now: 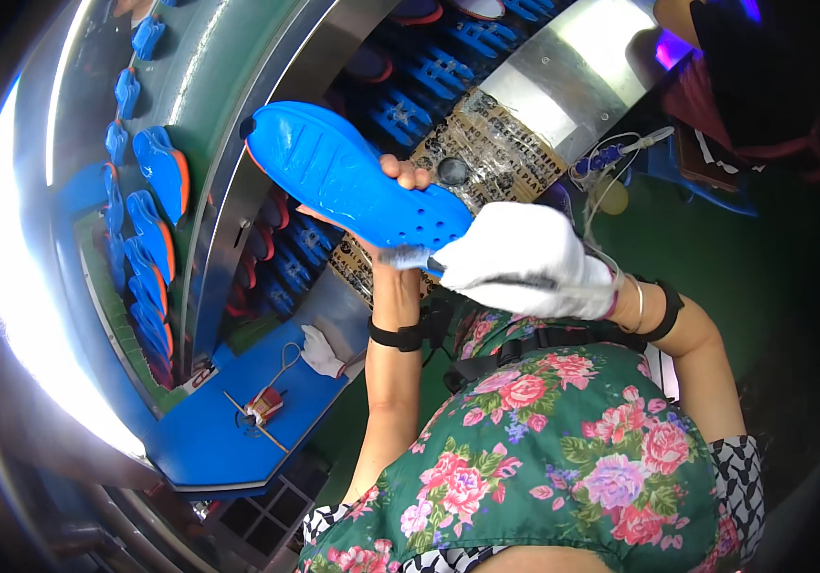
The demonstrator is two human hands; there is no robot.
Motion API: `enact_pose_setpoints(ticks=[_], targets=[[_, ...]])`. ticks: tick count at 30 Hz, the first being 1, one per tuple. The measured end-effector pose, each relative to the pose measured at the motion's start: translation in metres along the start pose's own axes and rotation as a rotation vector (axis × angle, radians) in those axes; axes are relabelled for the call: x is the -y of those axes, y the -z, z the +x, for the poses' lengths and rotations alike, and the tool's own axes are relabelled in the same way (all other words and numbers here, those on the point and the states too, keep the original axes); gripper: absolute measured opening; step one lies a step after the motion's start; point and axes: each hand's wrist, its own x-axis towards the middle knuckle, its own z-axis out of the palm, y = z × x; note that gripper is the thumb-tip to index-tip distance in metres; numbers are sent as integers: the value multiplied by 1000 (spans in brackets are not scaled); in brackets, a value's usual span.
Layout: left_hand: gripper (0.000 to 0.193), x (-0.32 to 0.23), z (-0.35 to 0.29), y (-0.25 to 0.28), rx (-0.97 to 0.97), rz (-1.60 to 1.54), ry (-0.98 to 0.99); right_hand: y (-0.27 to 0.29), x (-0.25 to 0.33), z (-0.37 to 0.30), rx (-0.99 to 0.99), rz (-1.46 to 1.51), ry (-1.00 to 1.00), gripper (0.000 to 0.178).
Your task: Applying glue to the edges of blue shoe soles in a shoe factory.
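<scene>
A glossy blue shoe sole point(324, 177) is held up in front of me, its underside with grooves and small holes toward me and an orange-red rim along one edge. My bare left hand point(406, 174) is closed round its middle, fingertips over the far edge, the rest mostly hidden behind the sole. A white glove covers my right hand point(520, 263), which is closed round a brush point(406, 257). The slightly blurred bristles are at the near edge of the sole's holed end; whether they touch it I cannot tell. Most of the brush handle is hidden in the glove.
Several blue and orange soles point(162, 174) lie on a green conveyor belt point(202, 81) at left. A blue table point(205, 441) bears a white glove point(320, 351) and a small red object point(264, 406). Taped cardboard point(501, 143) lies beyond my hands, near racks of blue parts point(443, 74).
</scene>
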Motion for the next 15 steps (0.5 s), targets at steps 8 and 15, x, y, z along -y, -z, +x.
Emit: enact_pose_setpoints(ticks=[8,15], targets=[[119,5,1,-23,-307,68,-42,4,-7,-10,-16,-189,75,21],[117,-19,-9,-7,-212,233,228,-4,-16,-16,23,270,-229,12]])
